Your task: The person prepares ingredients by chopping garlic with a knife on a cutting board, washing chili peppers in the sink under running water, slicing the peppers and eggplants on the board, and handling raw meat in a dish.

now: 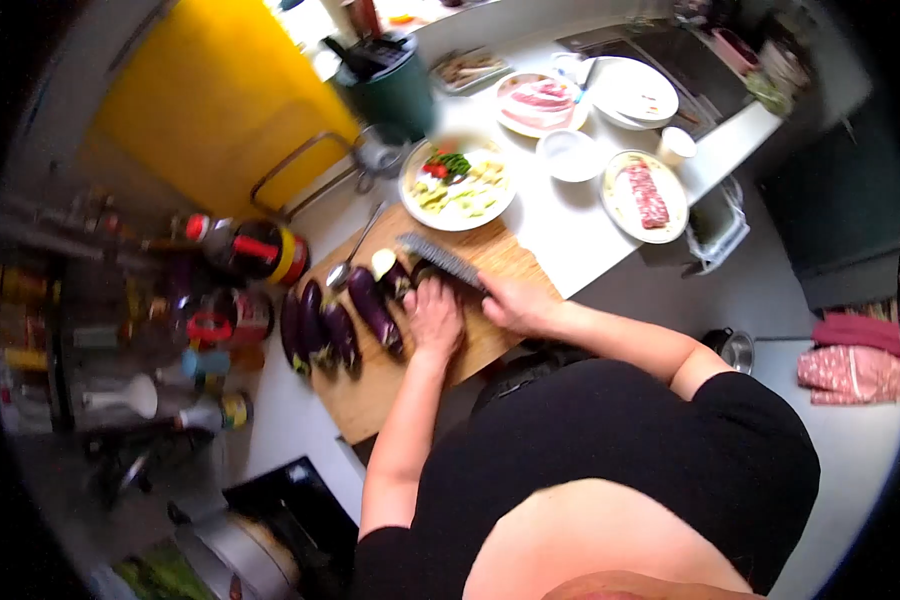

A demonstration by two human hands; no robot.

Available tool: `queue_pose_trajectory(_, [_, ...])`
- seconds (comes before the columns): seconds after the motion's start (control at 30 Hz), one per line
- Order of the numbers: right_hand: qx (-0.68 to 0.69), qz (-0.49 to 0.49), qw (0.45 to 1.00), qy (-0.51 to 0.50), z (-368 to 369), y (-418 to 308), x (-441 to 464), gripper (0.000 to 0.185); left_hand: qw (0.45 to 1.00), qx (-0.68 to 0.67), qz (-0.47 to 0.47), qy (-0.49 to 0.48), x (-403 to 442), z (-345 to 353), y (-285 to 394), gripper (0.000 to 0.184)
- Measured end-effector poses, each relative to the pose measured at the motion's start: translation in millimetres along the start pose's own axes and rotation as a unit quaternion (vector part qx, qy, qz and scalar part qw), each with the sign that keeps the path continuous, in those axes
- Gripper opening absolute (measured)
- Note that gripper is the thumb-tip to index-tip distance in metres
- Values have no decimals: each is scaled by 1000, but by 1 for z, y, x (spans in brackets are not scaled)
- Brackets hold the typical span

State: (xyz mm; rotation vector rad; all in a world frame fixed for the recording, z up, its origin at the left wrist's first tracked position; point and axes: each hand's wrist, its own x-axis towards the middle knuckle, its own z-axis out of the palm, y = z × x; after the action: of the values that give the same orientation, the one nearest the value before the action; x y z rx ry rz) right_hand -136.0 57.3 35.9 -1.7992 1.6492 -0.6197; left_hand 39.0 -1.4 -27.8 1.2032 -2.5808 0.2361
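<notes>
On the wooden cutting board (370, 405) my right hand (515, 304) grips the handle of a kitchen knife (438, 258), its broad blade pointing away to the left. My left hand (435, 316) lies with bent fingers on a dark eggplant piece beside the blade; the fingers partly hide it. A cut eggplant (388, 270) shows its pale round face just left of the fingertips. One whole eggplant (372, 308) rests left of my left hand, and several more eggplants (315, 322) lie side by side at the board's left edge. A metal spoon (342, 272) is behind them.
Behind the board stands a plate of chopped vegetables (460, 215). Farther right are a plate of sliced meat (538, 122), a white bowl (568, 165) and a plate of minced meat (650, 222). Bottles (270, 252) crowd the left; a pot (235, 555) sits lower left.
</notes>
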Motion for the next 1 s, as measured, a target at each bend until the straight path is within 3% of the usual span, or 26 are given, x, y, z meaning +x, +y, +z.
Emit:
queue_pose_trajectory(0.2, [6, -40, 999, -5, -17, 0, 4, 38, 999, -13, -35, -4, 0, -10, -1, 28])
queue_pose_trajectory(0.3, [11, -1, 1000, -16, -35, -7, -3, 42, 998, -56, -28, 22, -9, -40, 2, 35])
queue_pose_trajectory(0.37, [15, 3, 1000, -21, -34, -2, 0, 42, 994, -28, -84, 65, -21, -50, -6, 43])
queue_pose_trajectory(0.43, [36, 40, 997, -48, -36, -10, 3, 43, 989, 18, -141, 34, -31, -53, -16, 52])
queue_pose_trajectory(0.5, [50, 17, 998, -24, -13, 2, 10, 43, 980, 62, -187, -4, -33, -54, -22, 59])
queue_pose_trajectory(0.6, [65, 18, 997, -31, 0, -16, 13, 48, 970, 76, -231, 3, -32, -56, -27, 66])
queue_pose_trajectory(0.7, [165, 2, 986, -23, 27, -16, 18, 56, 971, 80, -222, 25, -37, -38, -38, 64])
queue_pose_trajectory(0.8, [140, -26, 990, 19, 47, -19, 27, 58, 974, 95, -205, 32, -39, -32, -53, 62])
queue_pose_trajectory(0.9, [195, 15, 980, -16, 52, -34, 36, 58, 976, 92, -189, 52, -41, -29, -71, 57])
queue_pose_trajectory(1.0, [198, -3, 980, 12, 70, -44, 42, 59, 982, 86, -163, 49, -44, -32, -87, 59])
